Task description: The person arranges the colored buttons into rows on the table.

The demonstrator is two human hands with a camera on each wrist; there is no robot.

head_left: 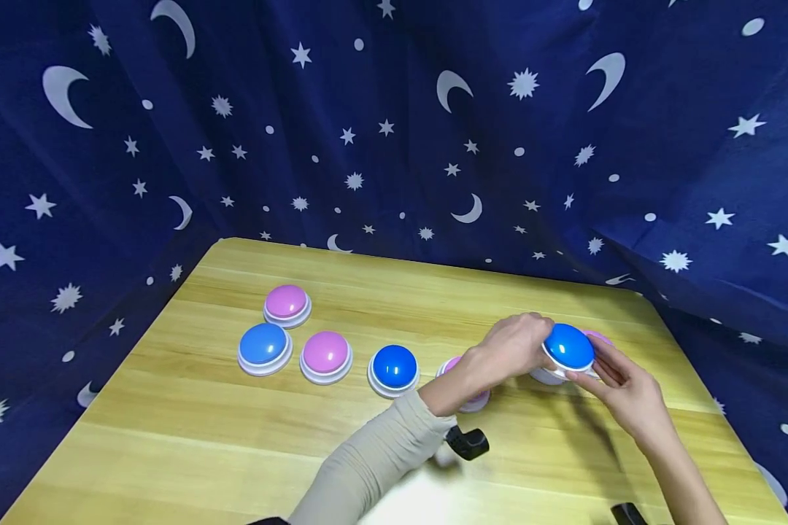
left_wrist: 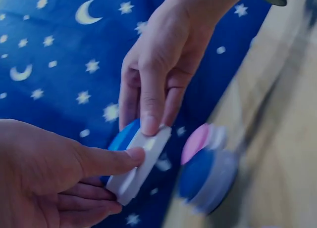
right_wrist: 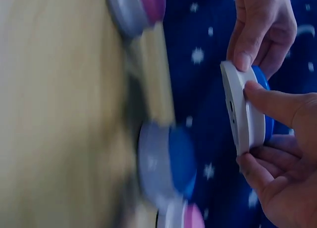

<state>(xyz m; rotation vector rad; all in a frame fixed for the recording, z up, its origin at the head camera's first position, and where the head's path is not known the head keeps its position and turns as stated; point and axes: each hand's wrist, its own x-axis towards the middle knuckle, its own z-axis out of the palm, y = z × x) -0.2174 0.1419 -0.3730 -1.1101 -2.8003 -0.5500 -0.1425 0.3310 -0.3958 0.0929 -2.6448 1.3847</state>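
Observation:
Both hands hold one blue push button (head_left: 568, 345) with a white round base above the right part of the table. My left hand (head_left: 517, 341) grips its left edge, thumb on the white base in the left wrist view. The right hand (head_left: 630, 394) pinches the opposite edge between thumb and fingers. In the right wrist view the button is tipped on edge, showing part of its underside. Below it on the table stands another blue push button (right_wrist: 182, 163), mostly hidden in the head view. Beside that one is a pink push button (left_wrist: 196, 143).
Leftward on the wooden table (head_left: 236, 437) stand a dark blue button (head_left: 395, 367), a pink button (head_left: 325, 353), a lighter blue one (head_left: 263, 344) and another pink one (head_left: 286, 302). My left forearm partly covers one more pink button (head_left: 479, 399). A starry blue curtain (head_left: 394, 146) surrounds the table.

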